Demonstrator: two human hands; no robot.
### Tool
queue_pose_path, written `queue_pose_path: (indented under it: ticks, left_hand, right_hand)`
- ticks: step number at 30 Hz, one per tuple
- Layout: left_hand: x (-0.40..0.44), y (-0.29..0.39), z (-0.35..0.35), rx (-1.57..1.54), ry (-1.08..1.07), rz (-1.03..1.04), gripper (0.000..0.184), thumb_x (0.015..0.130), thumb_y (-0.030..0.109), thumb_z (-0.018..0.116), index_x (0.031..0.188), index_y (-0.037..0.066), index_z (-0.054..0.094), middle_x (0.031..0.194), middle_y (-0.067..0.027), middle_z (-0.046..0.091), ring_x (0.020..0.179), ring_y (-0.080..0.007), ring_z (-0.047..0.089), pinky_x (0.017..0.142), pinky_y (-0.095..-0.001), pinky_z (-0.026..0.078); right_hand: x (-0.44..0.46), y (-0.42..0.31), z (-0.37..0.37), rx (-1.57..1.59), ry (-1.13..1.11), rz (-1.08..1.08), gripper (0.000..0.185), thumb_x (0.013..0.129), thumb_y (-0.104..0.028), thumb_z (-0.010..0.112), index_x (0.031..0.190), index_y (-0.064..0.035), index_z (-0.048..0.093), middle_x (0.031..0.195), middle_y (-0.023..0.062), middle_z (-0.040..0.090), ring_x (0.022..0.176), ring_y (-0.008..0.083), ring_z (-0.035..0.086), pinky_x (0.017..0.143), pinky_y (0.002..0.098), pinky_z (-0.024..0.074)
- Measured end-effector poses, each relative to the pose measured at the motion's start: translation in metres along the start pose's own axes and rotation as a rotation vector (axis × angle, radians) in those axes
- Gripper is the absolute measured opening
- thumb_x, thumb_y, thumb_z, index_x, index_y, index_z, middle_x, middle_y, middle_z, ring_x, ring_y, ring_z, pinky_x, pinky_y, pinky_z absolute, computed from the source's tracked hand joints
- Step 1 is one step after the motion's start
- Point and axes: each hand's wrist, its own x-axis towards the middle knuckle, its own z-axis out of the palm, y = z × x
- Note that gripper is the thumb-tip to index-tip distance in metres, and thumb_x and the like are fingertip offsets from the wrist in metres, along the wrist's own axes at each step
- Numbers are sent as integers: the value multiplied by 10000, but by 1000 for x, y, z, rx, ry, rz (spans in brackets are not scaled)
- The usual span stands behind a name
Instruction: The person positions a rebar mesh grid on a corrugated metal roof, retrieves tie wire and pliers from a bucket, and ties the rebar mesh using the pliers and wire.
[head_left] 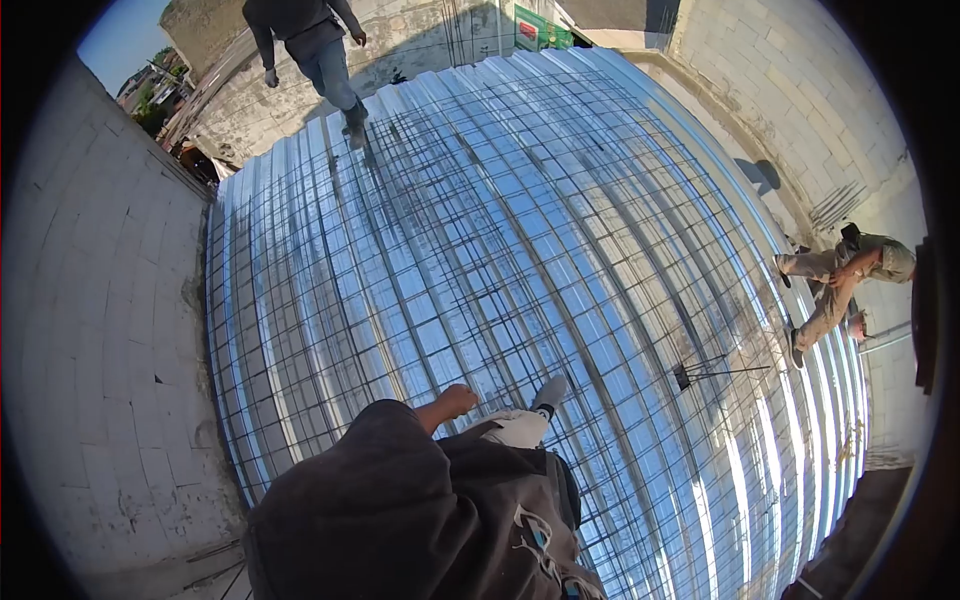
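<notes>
My left hand (458, 400) hangs in front of my dark sleeve (385, 440), its fingers curled closed with nothing visible in them. Below it lies a grid of steel reinforcing mesh (480, 295) over shiny corrugated metal sheets (640, 290). My shoe (550, 391) stands on the mesh just right of that hand, under a light trouser leg (515, 428). My right hand does not show; my torso fills the bottom of the view.
One person (320, 50) walks at the far edge of the sheets. Another person (840, 275) sits or crouches at the right. Block walls (110, 350) rise on both sides. A dark block with thin rods (683, 377) lies on the mesh. A green sign (540, 30) stands beyond.
</notes>
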Motion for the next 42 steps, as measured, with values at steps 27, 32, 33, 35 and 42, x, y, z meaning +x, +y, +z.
queue_pose_path:
  ticks: [27, 32, 33, 35, 42]
  left_hand:
    - [160, 372, 128, 133, -304, -75, 422, 913, 349, 541, 1231, 76, 493, 1088, -56, 598, 882, -157, 603, 626, -270, 460]
    - [173, 486, 185, 116, -407, 116, 437, 914, 350, 544, 1248, 74, 486, 1124, -58, 596, 932, -162, 601, 675, -275, 464]
    - [172, 498, 194, 135, -435, 119, 440, 914, 352, 544, 1248, 72, 486, 1130, -62, 595, 935, -164, 601, 683, -281, 465]
    - [165, 516, 215, 206, -467, 99, 447, 912, 355, 549, 1247, 66, 486, 1151, -68, 591, 946, -172, 600, 705, -305, 467]
    - [190, 494, 226, 435, -423, -119, 448, 900, 373, 545, 1238, 84, 490, 1146, -71, 590, 922, -194, 607, 688, -319, 460]
  right_hand:
    - [25, -70, -39, 1028, 181, 696, 170, 896, -218, 541, 973, -67, 562, 710, 17, 561, 580, 124, 563, 450, 282, 432]
    - [46, -103, -35, 1034, 207, 737, 165, 890, -230, 543, 970, -89, 578, 706, 11, 566, 560, 117, 538, 455, 289, 425]
    - [50, -109, -35, 992, 215, 727, 172, 889, -233, 545, 975, -89, 584, 708, 11, 569, 561, 117, 536, 461, 293, 427]
    - [57, -124, -35, 944, 250, 705, 217, 882, -241, 551, 984, -59, 611, 719, 18, 590, 581, 121, 546, 493, 301, 436]
    - [117, -167, -101, 754, 158, 625, 283, 884, -220, 573, 968, 42, 639, 803, 81, 643, 684, 150, 603, 642, 280, 490]
